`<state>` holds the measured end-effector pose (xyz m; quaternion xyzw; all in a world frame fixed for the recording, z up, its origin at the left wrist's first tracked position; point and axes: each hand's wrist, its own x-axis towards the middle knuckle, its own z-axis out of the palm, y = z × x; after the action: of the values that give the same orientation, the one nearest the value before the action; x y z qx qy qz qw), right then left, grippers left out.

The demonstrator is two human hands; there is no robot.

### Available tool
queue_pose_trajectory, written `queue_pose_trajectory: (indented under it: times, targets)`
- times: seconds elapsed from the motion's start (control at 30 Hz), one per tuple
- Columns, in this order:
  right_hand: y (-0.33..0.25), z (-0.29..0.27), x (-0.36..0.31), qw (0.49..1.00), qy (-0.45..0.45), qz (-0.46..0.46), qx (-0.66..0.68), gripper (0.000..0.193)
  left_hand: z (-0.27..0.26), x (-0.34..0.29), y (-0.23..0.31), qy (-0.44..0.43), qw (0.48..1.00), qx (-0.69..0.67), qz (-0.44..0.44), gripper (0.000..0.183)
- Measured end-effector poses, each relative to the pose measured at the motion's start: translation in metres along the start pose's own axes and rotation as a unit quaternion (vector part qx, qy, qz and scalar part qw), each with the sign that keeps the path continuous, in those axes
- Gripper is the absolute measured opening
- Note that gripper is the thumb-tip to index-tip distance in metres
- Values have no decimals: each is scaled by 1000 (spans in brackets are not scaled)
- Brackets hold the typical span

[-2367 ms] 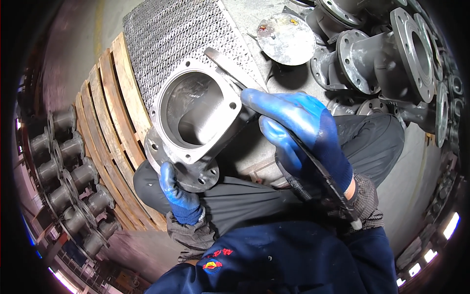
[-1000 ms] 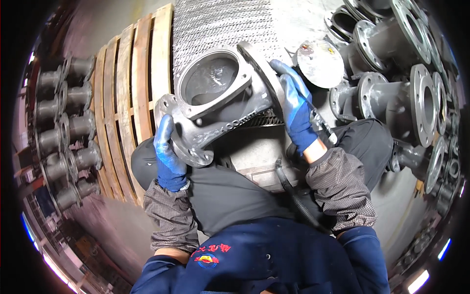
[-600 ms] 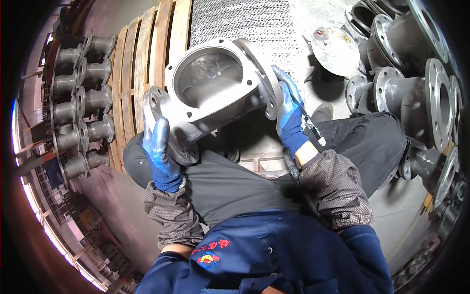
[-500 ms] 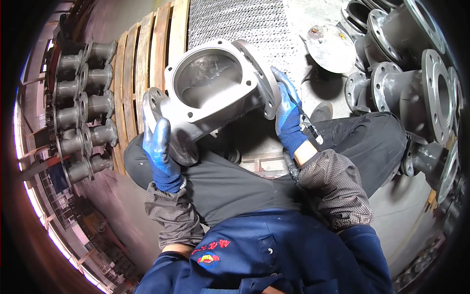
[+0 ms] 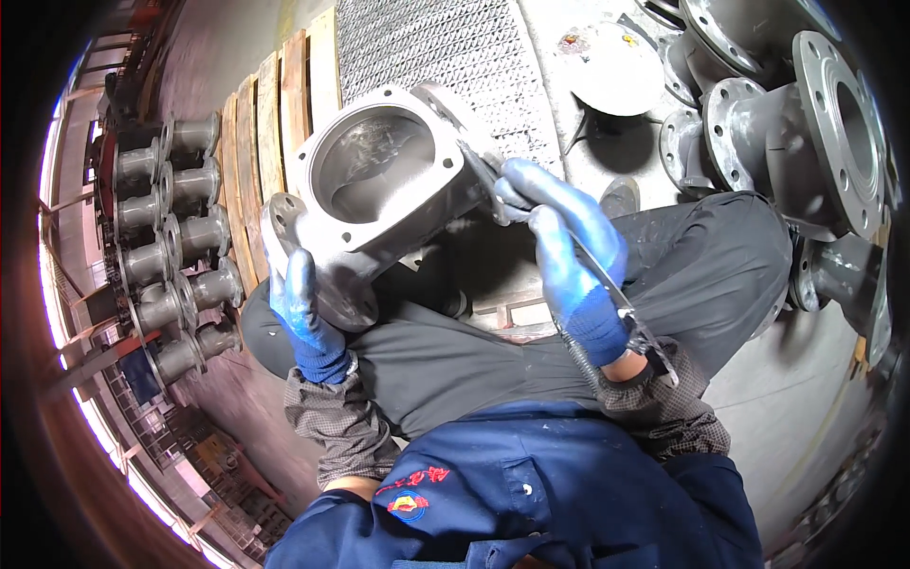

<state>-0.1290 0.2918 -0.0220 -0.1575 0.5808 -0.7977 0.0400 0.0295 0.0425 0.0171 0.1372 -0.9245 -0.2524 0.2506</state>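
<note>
A grey cast valve body (image 5: 327, 237) with a wide round opening and bolt-hole flanges sits tilted in front of me, above my lap. My left hand (image 5: 301, 308), in a blue coated glove, grips its left flange, thumb on the near side. My right hand (image 5: 573, 242), gloved alike, is closed around a slim dark metal rod-like tool (image 5: 607, 275). The tool's far end reaches the right flange (image 5: 464, 123); whether it touches there I cannot tell. A lever-like metal part and a dark hose (image 5: 575, 358) show by my right wrist.
Flanged grey castings (image 5: 773, 133) crowd the right side. More stand in rows on the left (image 5: 194, 228). A wooden pallet (image 5: 270, 123) and a textured metal mat (image 5: 436, 47) lie ahead. A round white-topped stool (image 5: 611, 71) stands beyond my right knee.
My right hand has left the flange's outer side and closed around the slim tool, which now points at the flange. The valve body has shifted slightly left in view.
</note>
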Motion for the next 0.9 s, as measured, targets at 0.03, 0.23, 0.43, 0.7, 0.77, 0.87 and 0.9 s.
queue_pose_trajectory:
  times: [0.03, 0.23, 0.43, 0.7, 0.77, 0.87, 0.9]
  targets:
    - [-1, 0, -3, 998, -48, 34, 12, 31, -1, 0, 3, 0, 997, -19, -69, 39]
    - [19, 13, -2, 997, -32, 69, 16, 31, 3, 2, 13, -18, 988, -33, -149, 39]
    - [24, 17, 5, 997, -7, 72, 15, 31, 0, 1, 11, -43, 997, 40, -46, 39]
    - [20, 25, 7, 994, 44, 88, 39, 31, 0, -2, 11, -22, 983, 9, -184, 35]
    - [14, 29, 8, 993, 54, 103, 34, 30, 1, -1, 13, -16, 979, 5, -203, 35]
    - [14, 31, 9, 990, 98, 94, 22, 28, 4, 3, 20, -3, 974, -27, -225, 34]
    - [9, 27, 9, 992, 54, 113, 1, 30, 5, 3, 21, -3, 974, -29, -225, 34]
